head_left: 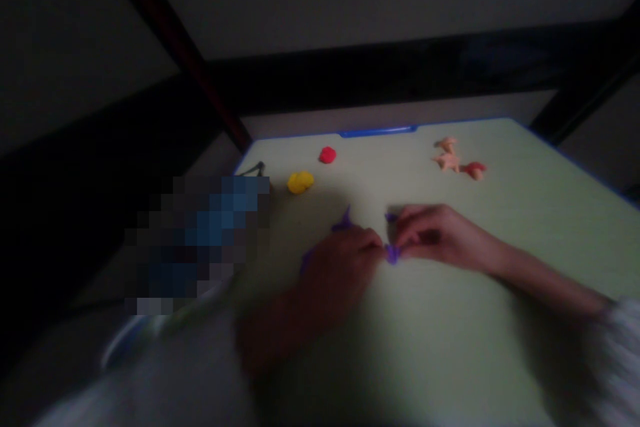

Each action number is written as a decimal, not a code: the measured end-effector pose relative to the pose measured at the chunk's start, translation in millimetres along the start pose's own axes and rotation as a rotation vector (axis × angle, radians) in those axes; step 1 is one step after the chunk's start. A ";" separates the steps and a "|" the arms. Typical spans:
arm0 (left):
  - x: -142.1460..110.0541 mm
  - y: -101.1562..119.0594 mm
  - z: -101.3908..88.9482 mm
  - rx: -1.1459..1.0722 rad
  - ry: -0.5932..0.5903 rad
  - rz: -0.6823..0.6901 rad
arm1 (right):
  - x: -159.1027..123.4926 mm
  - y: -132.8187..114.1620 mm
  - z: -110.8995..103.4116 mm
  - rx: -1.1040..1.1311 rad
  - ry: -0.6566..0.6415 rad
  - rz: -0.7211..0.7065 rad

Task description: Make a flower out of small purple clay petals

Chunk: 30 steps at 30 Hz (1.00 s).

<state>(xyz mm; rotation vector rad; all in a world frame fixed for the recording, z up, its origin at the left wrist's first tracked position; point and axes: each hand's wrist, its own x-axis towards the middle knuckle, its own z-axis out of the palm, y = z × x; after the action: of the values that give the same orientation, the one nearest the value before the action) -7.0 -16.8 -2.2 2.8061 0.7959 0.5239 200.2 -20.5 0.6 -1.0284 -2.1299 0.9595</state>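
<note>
Between the fingertips of my two hands is a small lump of purple modelling clay [393, 254]. My right hand [435, 234] pinches it from the right, its fingers closed. My left hand [343, 270] has its fingers pressed together at the lump's left side. Another bit of purple clay [390, 217] shows by the right fingers. Just beyond the left hand lies a pointed purple clay piece [345, 219], partly covered by it. More purple shows at that hand's left edge. The picture is dim and blurred, so fine shapes cannot be made out.
On the pale tabletop [450, 334] lie a yellow clay lump [300, 182] and a red clay lump [328, 155]. Peach-coloured clay shapes [449, 160], one star-like, and a red-and-peach piece [475, 170] lie at the back right. A blue strip [380, 132] runs along the far edge. A pixelated area covers the left.
</note>
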 end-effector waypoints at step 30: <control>0.3 0.8 -1.2 0.032 -0.035 0.006 | 1.0 -3.0 0.7 -0.003 -0.011 -0.001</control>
<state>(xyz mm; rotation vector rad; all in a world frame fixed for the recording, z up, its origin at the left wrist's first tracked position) -6.8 -17.2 -0.7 2.8390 0.7957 0.4665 197.9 -21.3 2.9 -1.0255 -2.1419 0.9635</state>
